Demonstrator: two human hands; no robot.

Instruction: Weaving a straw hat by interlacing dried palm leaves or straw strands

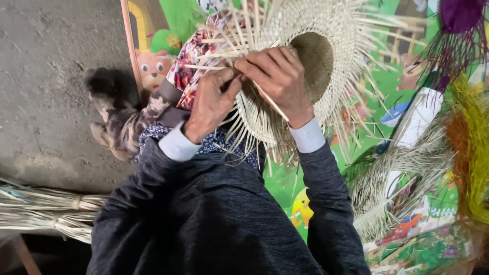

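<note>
Both hands work at the rim of a half-woven straw hat (pixel 305 30), which rests in the person's lap over a colourful play mat (pixel 377 102) with cartoon animals. The left hand (pixel 211 102) has its fingers (pixel 230 84) closed in a pinch on a pale straw strand (pixel 204 66) at the hat's brim, where many loose ends stick out in all directions. The right hand (pixel 277 76) lies on the brim just beside it, fingers curled and gripping another thin strand (pixel 272 104) that runs slantwise under the palm (the two hands are nearly touching). A patterned cloth (pixel 196 56) shows under the hat. A tied bundle of straw (pixel 46 211) lies on the concrete floor (pixel 46 61) to the left, and loose dyed straw (pixel 471 147), yellow and orange, lies well apart to the right.
</note>
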